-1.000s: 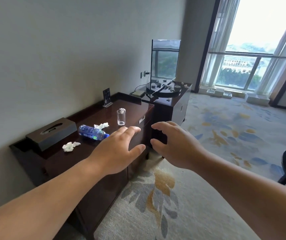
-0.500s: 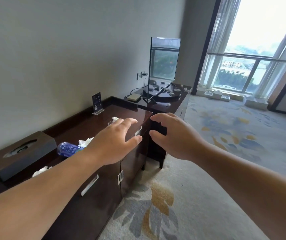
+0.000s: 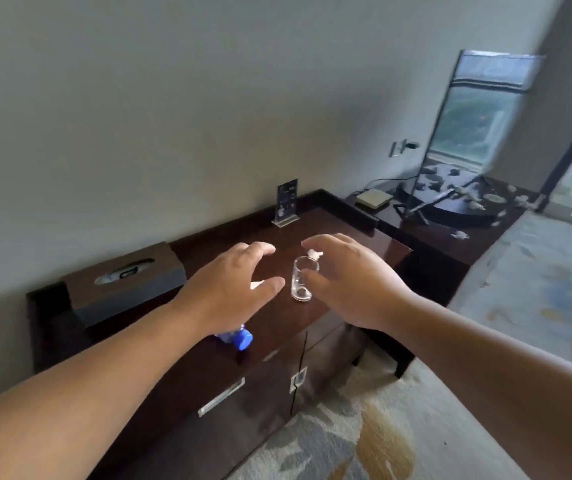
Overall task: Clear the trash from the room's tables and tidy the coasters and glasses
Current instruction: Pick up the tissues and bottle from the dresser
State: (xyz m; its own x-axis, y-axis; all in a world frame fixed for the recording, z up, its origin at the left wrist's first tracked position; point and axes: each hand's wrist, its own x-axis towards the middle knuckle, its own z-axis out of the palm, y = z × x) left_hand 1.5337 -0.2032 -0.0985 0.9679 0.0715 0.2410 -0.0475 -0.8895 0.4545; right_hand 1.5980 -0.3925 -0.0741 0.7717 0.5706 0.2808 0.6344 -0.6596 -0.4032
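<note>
A clear drinking glass (image 3: pixel 302 283) stands upright on the dark wooden cabinet (image 3: pixel 347 233), with a bit of white crumpled tissue (image 3: pixel 314 253) at its rim. My right hand (image 3: pixel 350 282) hovers just right of the glass, fingers spread and curved, holding nothing. My left hand (image 3: pixel 232 285) hangs open to the left of the glass, above the cabinet top. A plastic water bottle with a blue cap (image 3: pixel 239 338) lies on its side, mostly hidden under my left wrist. A white scrap (image 3: pixel 256 285) peeks out beside my left thumb.
A brown tissue box (image 3: pixel 125 282) sits at the cabinet's left end. A small sign stand (image 3: pixel 286 202) stands by the wall. Farther right are a television (image 3: pixel 478 133), a flat box (image 3: pixel 374 198) and a round tray (image 3: pixel 464 199) holding small items. Patterned carpet (image 3: pixel 364 427) covers the floor.
I have come closer and now look down on the cabinet. Both hands have moved forward over its top, either side of the glass. The bottle is now under my left wrist.
</note>
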